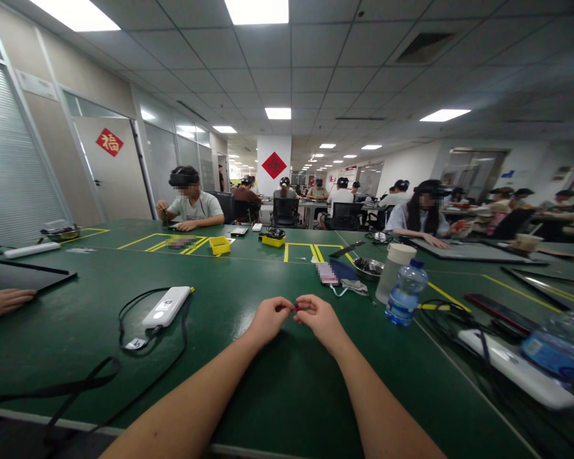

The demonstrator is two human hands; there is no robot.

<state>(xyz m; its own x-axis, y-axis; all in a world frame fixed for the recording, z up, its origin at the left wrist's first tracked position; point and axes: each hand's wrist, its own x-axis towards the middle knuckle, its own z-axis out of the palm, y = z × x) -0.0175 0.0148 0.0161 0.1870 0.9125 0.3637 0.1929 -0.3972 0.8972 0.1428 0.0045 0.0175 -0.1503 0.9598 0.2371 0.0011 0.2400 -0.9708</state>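
Both my hands meet over the green table [249, 395], a little ahead of me. My left hand [269, 320] and my right hand [319, 317] are closed in pinches that touch at a tiny red thing [297, 308] held between the fingertips. I cannot make out what the red thing is. Both forearms stretch out from the bottom edge.
A white power bank [167, 306] with a black cable lies to the left. To the right stand a water bottle [406, 291], a white-capped jar [395, 270] and a metal bowl [368, 268]. Another person's hand [2, 301] rests at the left edge. Several people sit at the far tables.
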